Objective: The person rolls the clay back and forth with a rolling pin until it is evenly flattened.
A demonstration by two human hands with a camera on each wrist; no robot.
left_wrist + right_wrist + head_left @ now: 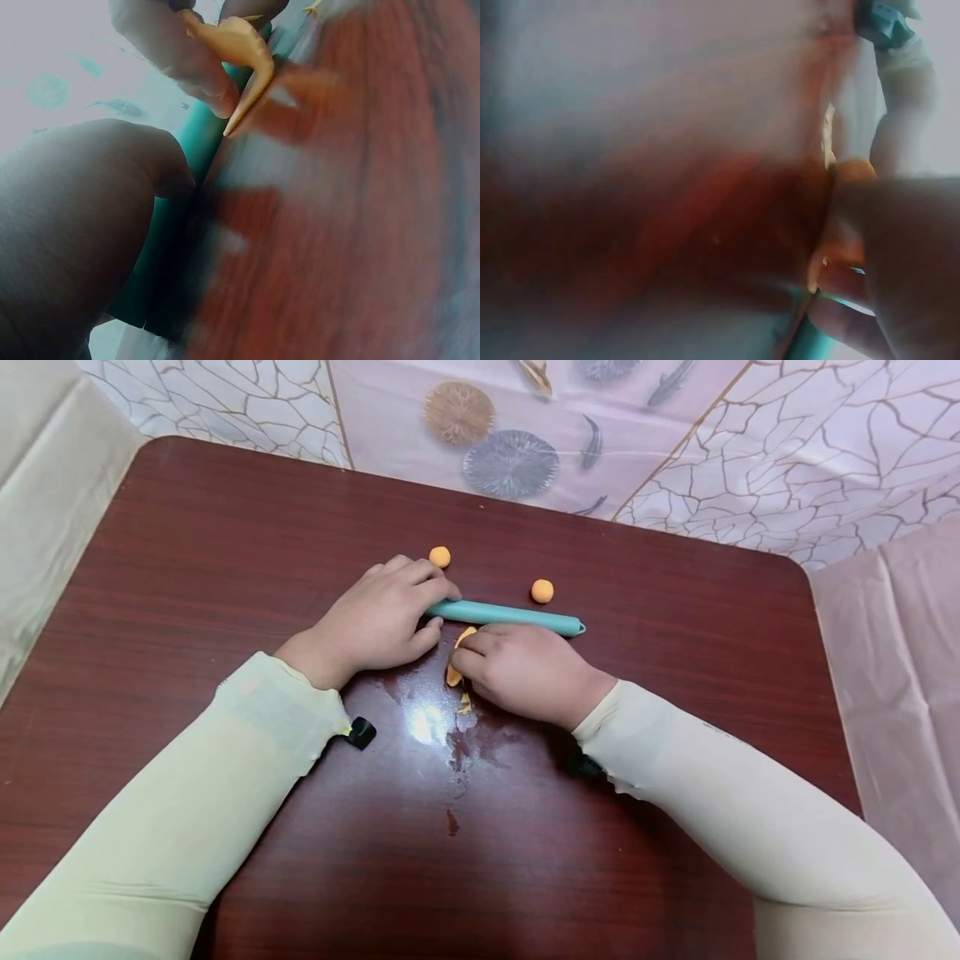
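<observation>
A teal rolling pin (517, 615) lies across the middle of the dark wooden table (187, 552). My left hand (438, 610) holds its left end, fingers over the top and thumb against the near side; the left wrist view shows the thumb (90, 217) pressed to the rolling pin (191, 146). Just in front of the pin, my right hand (461, 660) pinches a thin flattened piece of orange dough (454, 672) and lifts its edge off the table. The left wrist view shows the dough piece (244, 49) curled up between the right fingers (176, 56). The blurred right wrist view shows the dough piece (849, 176).
Two small orange dough balls sit beyond the pin, one (439, 557) behind my left hand and one (542, 591) further right. A tiny dough scrap (465, 703) lies near my right hand. Patterned cloth (510, 460) hangs behind the table's far edge.
</observation>
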